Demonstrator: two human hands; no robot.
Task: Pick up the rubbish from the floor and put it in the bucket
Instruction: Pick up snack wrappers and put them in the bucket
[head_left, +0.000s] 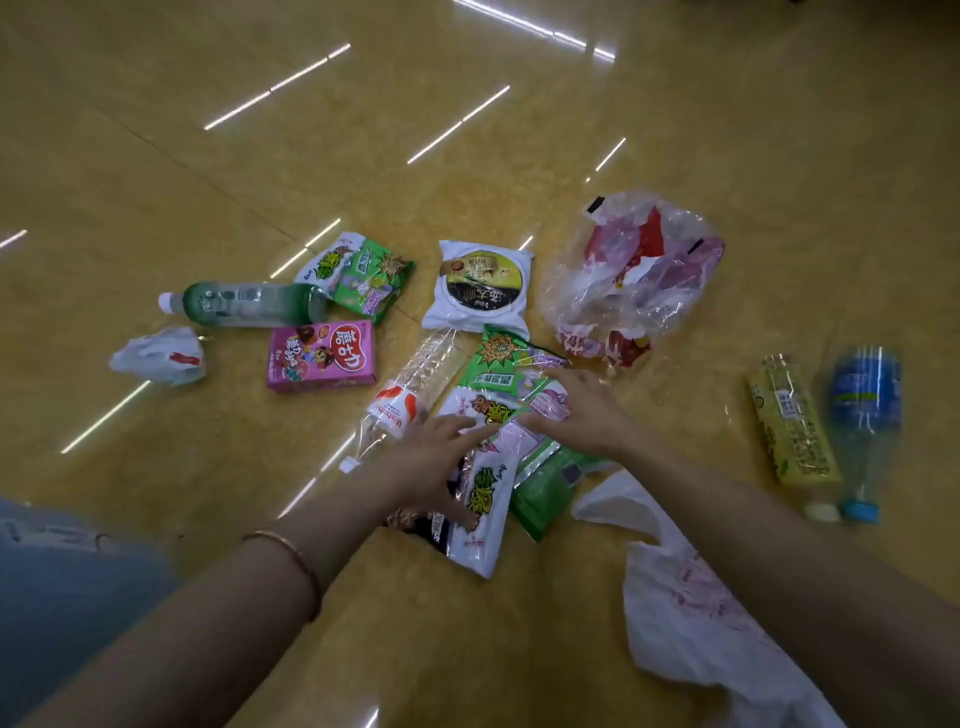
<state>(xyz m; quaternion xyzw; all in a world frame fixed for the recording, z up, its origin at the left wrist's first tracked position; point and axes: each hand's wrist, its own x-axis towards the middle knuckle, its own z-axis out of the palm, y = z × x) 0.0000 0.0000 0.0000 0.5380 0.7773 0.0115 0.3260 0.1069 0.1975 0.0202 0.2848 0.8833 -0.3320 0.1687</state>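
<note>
Both hands are spread flat, fingers apart, on the pile of green-and-white snack wrappers at lower centre of the frame. The left hand presses the near wrapper; the right hand covers the far ones. Neither has closed on anything yet.

Risk, judged from this layout: the wrappers overlap loosely and look slick, so a two-handed scoop may shed the lower sheets. The clear bottle touches the pile on its left and could roll away if nudged.

More rubbish lies around:
- the pink box and green bottle, centre left
- the round-label packet above the pile
- the clear bag, upper right
- two bottles at the right edge — blurred
- a white bag, lower right.

The bucket is not in view.

The floor is glossy yellow and hard — it mirrors strip lights, so items will slide easily.
</note>
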